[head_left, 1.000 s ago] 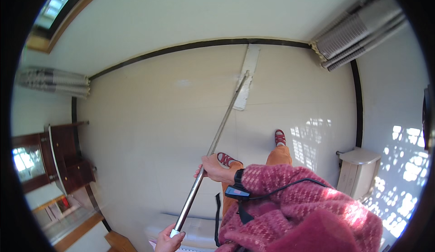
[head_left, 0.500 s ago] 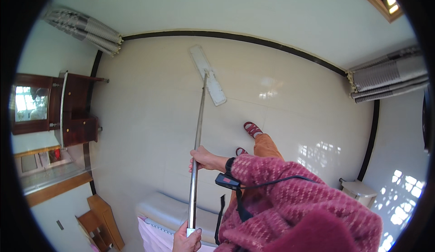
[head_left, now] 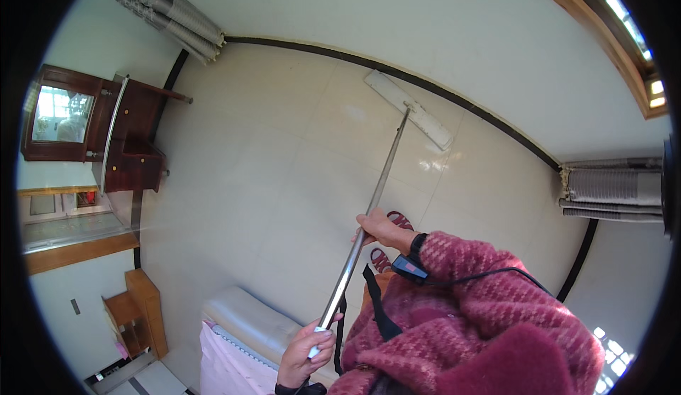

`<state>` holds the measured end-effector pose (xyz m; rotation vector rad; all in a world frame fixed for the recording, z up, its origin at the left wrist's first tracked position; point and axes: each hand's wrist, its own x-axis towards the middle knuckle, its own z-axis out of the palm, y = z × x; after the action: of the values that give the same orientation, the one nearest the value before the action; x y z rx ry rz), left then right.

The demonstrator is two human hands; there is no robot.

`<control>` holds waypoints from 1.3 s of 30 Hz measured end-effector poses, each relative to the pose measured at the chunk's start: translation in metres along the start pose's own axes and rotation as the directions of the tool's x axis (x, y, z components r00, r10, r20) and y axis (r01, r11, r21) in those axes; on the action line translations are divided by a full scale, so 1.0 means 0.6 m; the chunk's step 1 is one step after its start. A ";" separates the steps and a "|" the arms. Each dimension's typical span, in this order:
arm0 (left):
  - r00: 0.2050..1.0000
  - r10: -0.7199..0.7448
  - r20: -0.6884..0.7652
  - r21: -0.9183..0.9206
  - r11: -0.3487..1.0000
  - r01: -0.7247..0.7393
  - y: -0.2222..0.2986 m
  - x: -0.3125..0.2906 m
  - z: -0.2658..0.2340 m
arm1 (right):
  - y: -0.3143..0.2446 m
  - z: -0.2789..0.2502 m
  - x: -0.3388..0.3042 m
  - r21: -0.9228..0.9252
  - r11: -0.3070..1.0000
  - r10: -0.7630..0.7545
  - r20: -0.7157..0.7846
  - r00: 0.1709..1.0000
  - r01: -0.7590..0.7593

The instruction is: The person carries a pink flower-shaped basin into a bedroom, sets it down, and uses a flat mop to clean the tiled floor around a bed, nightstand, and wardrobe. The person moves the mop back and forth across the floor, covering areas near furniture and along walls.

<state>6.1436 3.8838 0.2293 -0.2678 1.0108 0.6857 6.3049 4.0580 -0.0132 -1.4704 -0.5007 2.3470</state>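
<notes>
You had the flat mop point(head_left: 386, 169) in both hands, and it lay across your view from near seven o'clock up to one o'clock. Your left hand point(head_left: 301, 352), low between six and seven o'clock, was closed around the white end point(head_left: 313, 352) of the pole point(head_left: 342, 281). Your right hand point(head_left: 377, 227), close to the middle and a little toward five o'clock, was wrapped around the bare metal further along. The mop head point(head_left: 429, 125), long and white, rested on the pale floor point(head_left: 234, 203) at one o'clock, slanted with one end toward ten and the other toward four, near the dark skirting point(head_left: 489, 115). The pole looked slim and perhaps hollow, so I judged the mop to be light for its length and quite stiff, though the far end would probably feel heavier than the near one. The shiny metal was likely smooth and somewhat slippery, so a firm grip was wise there, while the white end seemed the surer hold. The head probably turned on its joint, and so it was a poor place for lifting. Nothing in it looked fragile, and the glossy floor should have let it slide easily.
</notes>
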 end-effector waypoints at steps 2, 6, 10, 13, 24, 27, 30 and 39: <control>1.000 0.005 0.001 -0.005 1.000 -0.005 0.007 0.041 0.005 | -0.017 -0.027 0.025 -0.036 0.999 0.002 -0.019 1.000 -0.002; 0.984 -0.011 0.179 -0.283 0.957 0.062 0.034 0.117 -0.006 | -0.036 -0.034 0.099 0.104 0.992 -0.042 -0.210 0.977 0.065; 0.983 0.041 0.178 -0.261 0.965 0.007 0.019 0.113 -0.027 | -0.026 -0.028 0.119 0.012 1.000 -0.022 -0.380 0.925 0.029; 1.000 -0.002 0.002 -0.190 0.982 0.002 -0.008 0.070 -0.049 | -0.006 -0.005 0.104 -0.084 0.996 0.014 -0.305 0.952 -0.042; 0.724 0.327 -0.607 0.095 0.935 -0.342 -0.048 -0.245 -0.152 | 0.219 0.382 0.068 -0.177 0.925 0.351 0.064 0.934 -0.336; 0.428 0.545 -0.721 0.422 0.835 -0.352 -0.085 -0.311 -0.154 | 0.297 0.514 0.044 -0.220 0.903 0.390 0.066 0.918 -0.368; 0.038 0.626 -0.779 0.483 0.638 -0.600 -0.097 -0.314 -0.174 | 0.349 0.627 0.049 -0.252 0.880 0.465 0.277 0.841 -0.403; -0.273 0.957 -0.094 0.964 0.019 -0.266 -0.028 -0.323 -0.268 | 0.300 0.704 0.077 -0.020 0.903 0.402 0.389 0.829 -0.428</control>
<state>5.9767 3.7113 0.3079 1.0569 2.6103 1.3536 5.8879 3.8683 0.0400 -1.1740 -0.1927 2.9935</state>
